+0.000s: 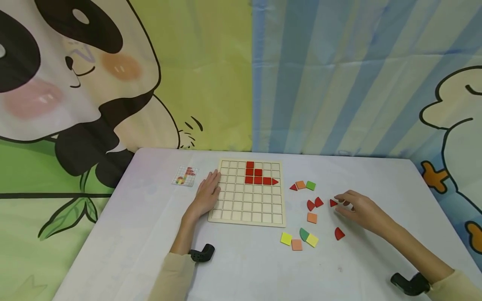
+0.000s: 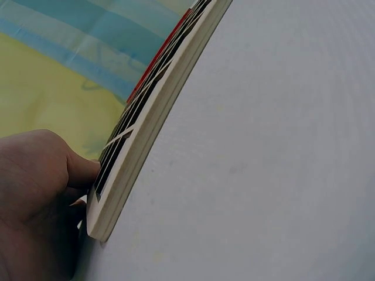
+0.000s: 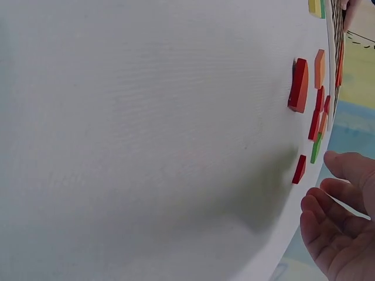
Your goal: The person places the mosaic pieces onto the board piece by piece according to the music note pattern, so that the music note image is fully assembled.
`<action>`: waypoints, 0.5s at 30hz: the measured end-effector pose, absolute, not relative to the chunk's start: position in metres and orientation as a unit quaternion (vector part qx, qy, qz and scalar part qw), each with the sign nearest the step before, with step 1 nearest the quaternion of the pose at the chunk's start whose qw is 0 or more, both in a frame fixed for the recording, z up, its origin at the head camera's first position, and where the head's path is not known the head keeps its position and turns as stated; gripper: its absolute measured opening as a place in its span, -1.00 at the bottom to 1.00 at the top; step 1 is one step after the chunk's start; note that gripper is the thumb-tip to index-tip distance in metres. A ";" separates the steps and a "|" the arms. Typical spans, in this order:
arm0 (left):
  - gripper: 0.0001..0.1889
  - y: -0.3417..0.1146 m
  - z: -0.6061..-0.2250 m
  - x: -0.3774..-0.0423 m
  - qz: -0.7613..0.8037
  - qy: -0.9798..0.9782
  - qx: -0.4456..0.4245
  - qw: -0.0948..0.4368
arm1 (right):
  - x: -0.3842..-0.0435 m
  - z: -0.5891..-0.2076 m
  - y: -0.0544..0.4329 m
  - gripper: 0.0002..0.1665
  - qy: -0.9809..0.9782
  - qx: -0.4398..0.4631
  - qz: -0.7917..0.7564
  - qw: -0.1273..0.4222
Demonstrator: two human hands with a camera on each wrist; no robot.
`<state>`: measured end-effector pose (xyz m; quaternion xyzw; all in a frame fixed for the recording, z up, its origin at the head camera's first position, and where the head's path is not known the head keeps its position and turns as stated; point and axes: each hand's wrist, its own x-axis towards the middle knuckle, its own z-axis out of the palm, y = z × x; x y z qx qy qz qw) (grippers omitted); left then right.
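A wooden grid board (image 1: 246, 223) lies on the table, with several red squares (image 1: 257, 180) and a red triangle (image 1: 275, 181) in its upper cells. My left hand (image 1: 207, 194) rests along the board's left edge; in the left wrist view its thumb (image 2: 82, 170) touches the board's edge (image 2: 146, 140) near a corner. On the right, my right hand (image 1: 359, 209) hovers with loosely bent fingers beside a small red triangle (image 1: 333, 203). The right wrist view shows a gap between that red triangle (image 3: 299, 170) and the fingers (image 3: 328, 216), which hold nothing.
Between board and right hand lie red quarter-circles (image 1: 339, 233), orange squares (image 1: 311, 218), a green square (image 1: 310, 185), yellow squares (image 1: 286, 238), a green quarter-circle (image 1: 303, 234) and another red triangle (image 1: 293, 187). A pattern card (image 1: 185, 176) lies left of the board. A printed cloth (image 1: 211, 83) hangs behind the table.
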<state>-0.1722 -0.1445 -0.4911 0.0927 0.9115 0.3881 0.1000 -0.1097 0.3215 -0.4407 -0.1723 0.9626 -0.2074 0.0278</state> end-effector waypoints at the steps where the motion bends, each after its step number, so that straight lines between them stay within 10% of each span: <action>1: -0.39 -0.145 -0.491 -0.172 0.390 0.911 0.094 0.098 | -0.110 -0.441 0.322 -0.61 0.963 -0.170 -0.207 0.029; 15: -0.40 -0.145 -0.493 -0.171 0.387 0.913 0.094 0.092 | -0.115 -0.450 0.318 -0.61 0.966 -0.172 -0.192 0.019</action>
